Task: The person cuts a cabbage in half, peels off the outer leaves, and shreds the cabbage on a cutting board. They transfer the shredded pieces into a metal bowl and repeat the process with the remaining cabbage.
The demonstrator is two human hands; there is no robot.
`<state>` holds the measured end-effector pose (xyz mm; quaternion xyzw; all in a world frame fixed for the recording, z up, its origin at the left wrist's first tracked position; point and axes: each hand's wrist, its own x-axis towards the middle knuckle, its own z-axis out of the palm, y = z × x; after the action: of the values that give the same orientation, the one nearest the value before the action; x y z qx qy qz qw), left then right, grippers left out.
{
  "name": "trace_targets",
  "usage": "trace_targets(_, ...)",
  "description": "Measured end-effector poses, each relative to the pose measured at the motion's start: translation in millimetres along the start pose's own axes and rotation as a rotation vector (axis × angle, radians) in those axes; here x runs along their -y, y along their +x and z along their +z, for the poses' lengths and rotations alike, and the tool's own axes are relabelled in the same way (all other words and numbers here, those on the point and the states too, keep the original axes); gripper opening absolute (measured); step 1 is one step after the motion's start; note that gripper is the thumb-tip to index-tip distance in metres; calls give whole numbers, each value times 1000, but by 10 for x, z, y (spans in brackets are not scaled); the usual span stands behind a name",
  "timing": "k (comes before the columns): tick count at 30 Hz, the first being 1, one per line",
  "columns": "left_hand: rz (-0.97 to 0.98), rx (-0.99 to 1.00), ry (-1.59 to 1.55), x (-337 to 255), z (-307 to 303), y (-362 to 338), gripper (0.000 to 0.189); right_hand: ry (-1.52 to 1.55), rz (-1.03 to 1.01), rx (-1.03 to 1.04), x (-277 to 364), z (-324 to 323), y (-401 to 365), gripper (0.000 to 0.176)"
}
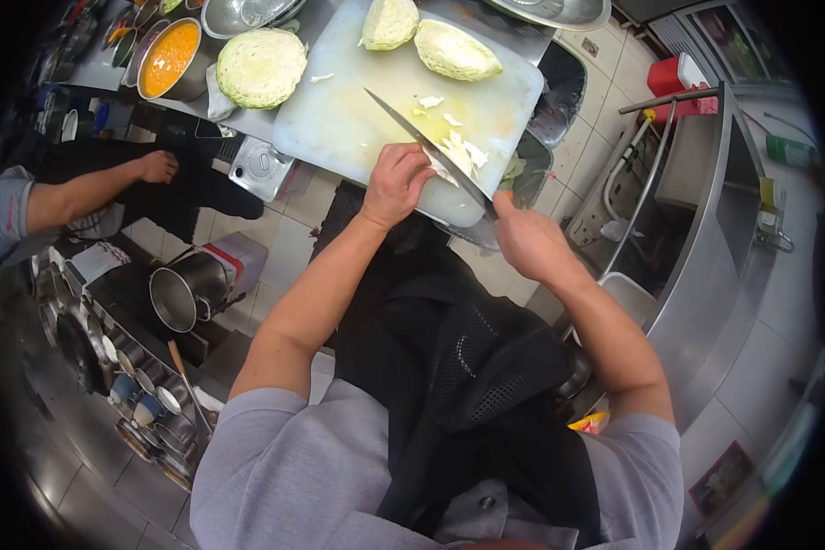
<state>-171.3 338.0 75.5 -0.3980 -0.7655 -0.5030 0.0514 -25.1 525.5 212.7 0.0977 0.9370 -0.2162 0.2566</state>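
Observation:
A long knife lies diagonally over the white cutting board, its handle in my right hand, which is closed around it. My left hand is closed, fingertips pressed together beside the blade; a pale cabbage piece seems to be under them, partly hidden. Cut cabbage bits lie on the board just past the blade. At the board's far side rest two cabbage wedges. A cabbage half sits cut face up at the board's left edge.
A pot of orange liquid and a metal bowl stand at the upper left. Another person's hand is at the left. Below the board's right edge is a clear bin. A steel counter stands at the right.

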Motion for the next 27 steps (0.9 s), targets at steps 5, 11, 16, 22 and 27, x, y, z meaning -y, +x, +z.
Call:
trace_targets(5,25,-8,-1,23,-3,5,21,-13,-24,13,-6,-120,-294,16)
trace_targets(11,10,-12,3,17,-21,-6,22,16,-1,4,-35,174,-98,17)
trace_targets(16,20,-7,15,-8,-8,22,23,57,-41,-68,-102,446,393,18)
trace_targets(22,10,82,15,37,-44,-36,36,365,-67,-133,-325,158,-33,23)
trace_targets(27,232,359,155,-139,-79,325,74,719,37,-234,-608,48,-447,22)
